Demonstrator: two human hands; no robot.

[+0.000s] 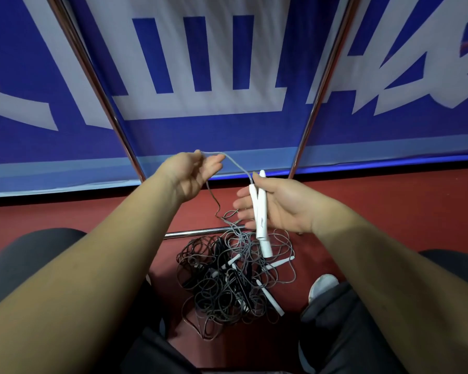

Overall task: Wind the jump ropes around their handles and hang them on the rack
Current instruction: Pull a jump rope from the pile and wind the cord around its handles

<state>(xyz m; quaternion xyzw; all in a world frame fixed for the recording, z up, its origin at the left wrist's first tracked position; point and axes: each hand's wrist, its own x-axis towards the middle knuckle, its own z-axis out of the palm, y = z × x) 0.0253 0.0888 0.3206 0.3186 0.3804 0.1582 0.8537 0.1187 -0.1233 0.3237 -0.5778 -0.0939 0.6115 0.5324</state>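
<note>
My right hand (278, 209) grips two white jump-rope handles (260, 211) held side by side, nearly upright. A grey cord (238, 166) runs from the top of the handles up and left to my left hand (195, 171), which pinches it between thumb and fingers. From there the cord drops to the floor. Below my hands lies a tangled pile of grey and black jump ropes (227, 282) with several white handles sticking out of it.
The chrome rack has two slanted legs (97, 85) and a low crossbar (200, 232) just behind the pile. A blue and white banner (200, 117) stands behind it. The floor (389, 201) is red. My knees and a white shoe (322, 286) flank the pile.
</note>
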